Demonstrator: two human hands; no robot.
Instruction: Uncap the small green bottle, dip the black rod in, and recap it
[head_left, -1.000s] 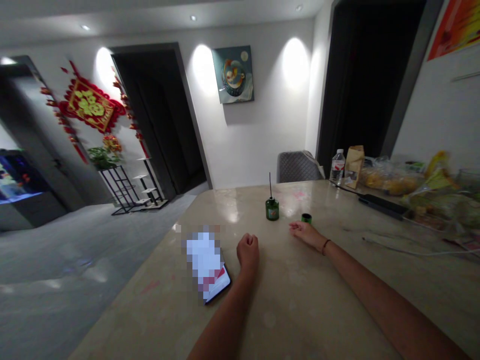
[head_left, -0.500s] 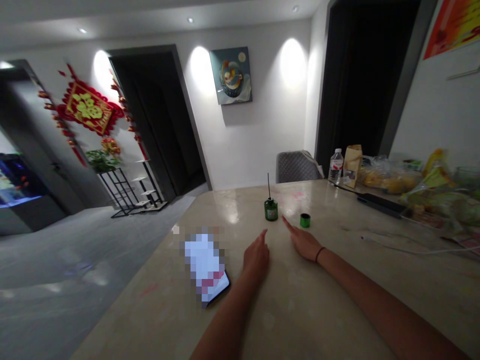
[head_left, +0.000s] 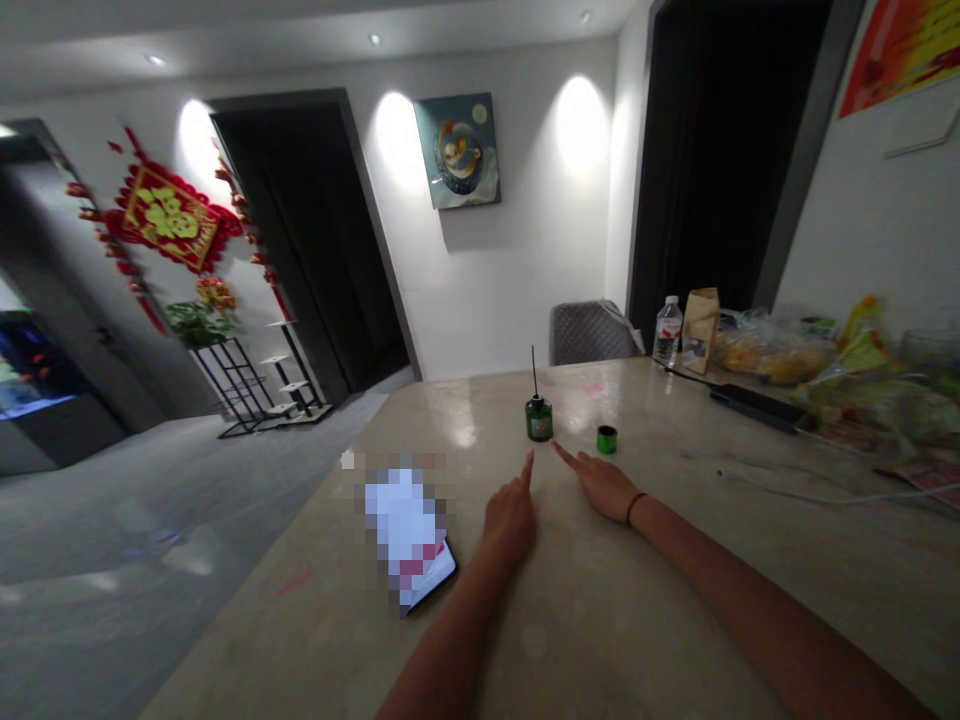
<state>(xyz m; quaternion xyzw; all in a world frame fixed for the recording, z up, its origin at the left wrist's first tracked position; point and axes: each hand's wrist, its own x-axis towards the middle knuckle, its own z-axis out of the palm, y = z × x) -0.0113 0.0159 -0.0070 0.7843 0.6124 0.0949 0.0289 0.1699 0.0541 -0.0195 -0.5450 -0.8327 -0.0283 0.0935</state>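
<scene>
A small green glass bottle (head_left: 538, 421) with a thin dark stick rising from its neck stands upright on the table. To its right sits a short green cap (head_left: 607, 439), its dark hollow facing up. My left hand (head_left: 512, 515) is just in front of the bottle, index finger stretched toward it and the other fingers curled. From the right, my right hand (head_left: 602, 483) points its index finger at the bottle's lower right side. Both hands hold nothing; whether the right fingertip touches the glass I cannot tell. A phone (head_left: 431, 580), mostly blurred out, lies left of my left forearm.
The pale stone-like table (head_left: 585, 620) has its left edge above a grey floor. On the right are a water bottle (head_left: 668, 332), a paper bag (head_left: 701, 330), a black power strip (head_left: 757, 408), a white cable (head_left: 795, 488) and plastic bags of food (head_left: 780, 355). A grey chair (head_left: 592, 333) stands behind.
My right index finger has moved left and slightly down, closer to the bottle's base. My left index finger is raised straighter toward the bottle. The bottle and cap stay put; the view shifts slightly.
</scene>
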